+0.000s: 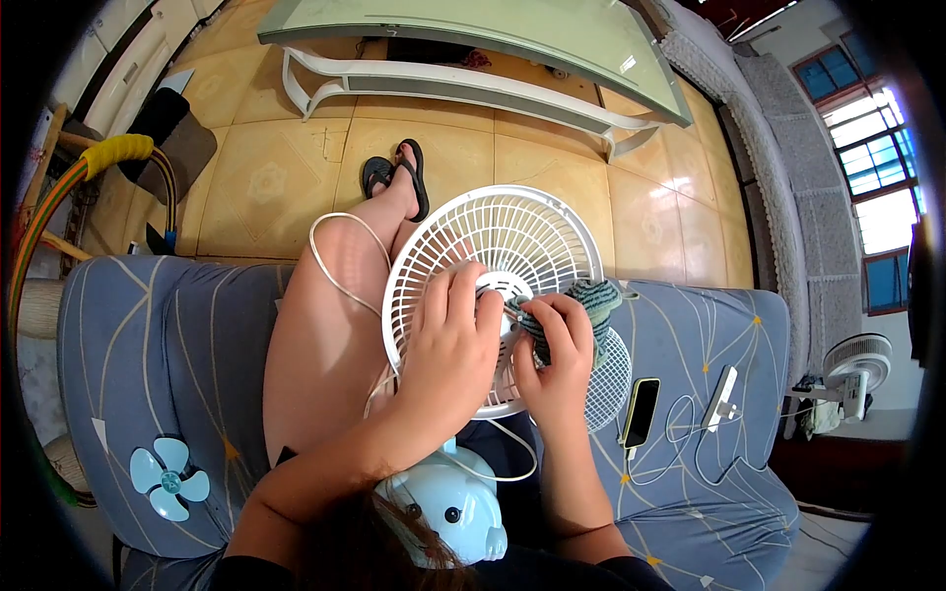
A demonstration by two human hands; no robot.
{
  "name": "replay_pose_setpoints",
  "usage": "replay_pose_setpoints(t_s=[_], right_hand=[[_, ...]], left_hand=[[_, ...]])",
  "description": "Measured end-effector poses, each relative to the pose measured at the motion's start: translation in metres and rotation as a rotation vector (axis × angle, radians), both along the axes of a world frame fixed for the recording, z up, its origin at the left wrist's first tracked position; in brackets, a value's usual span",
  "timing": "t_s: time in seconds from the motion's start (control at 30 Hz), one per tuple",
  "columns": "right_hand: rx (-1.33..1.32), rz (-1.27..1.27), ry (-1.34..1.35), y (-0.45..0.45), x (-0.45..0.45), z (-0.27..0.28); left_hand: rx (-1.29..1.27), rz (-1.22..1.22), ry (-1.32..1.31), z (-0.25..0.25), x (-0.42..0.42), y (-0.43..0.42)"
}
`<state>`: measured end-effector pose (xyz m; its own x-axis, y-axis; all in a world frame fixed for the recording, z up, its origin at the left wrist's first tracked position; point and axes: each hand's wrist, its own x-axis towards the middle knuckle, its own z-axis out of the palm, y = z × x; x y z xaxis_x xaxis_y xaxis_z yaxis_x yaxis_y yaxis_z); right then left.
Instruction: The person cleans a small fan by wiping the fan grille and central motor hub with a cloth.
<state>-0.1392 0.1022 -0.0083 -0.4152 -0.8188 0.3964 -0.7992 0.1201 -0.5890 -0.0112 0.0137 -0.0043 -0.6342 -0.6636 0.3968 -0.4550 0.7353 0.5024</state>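
A white round fan grille lies over my lap, with a cord running from it. My left hand rests over the grille near its hub, fingers bent; what its fingertips hold, if anything, is hidden. At the right side of the hub, my right hand pinches part of a green and dark striped cloth. Below the grille sits a light blue animal-shaped fan base against my body. A grey mesh disc lies beside my right hand, partly covered.
Light blue fan blades lie on the blue sofa at left. To the right are a phone with a cable and a white power strip. A glass table stands ahead; another fan is at far right.
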Motion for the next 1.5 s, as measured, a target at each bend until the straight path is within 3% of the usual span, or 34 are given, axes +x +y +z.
replay_pose_setpoints(t_s=[1.5], right_hand=[[-0.001,0.001,0.045,-0.0020,0.0033,0.0014]], left_hand=[[-0.007,0.018,0.041,-0.0019,0.0044,-0.0024]])
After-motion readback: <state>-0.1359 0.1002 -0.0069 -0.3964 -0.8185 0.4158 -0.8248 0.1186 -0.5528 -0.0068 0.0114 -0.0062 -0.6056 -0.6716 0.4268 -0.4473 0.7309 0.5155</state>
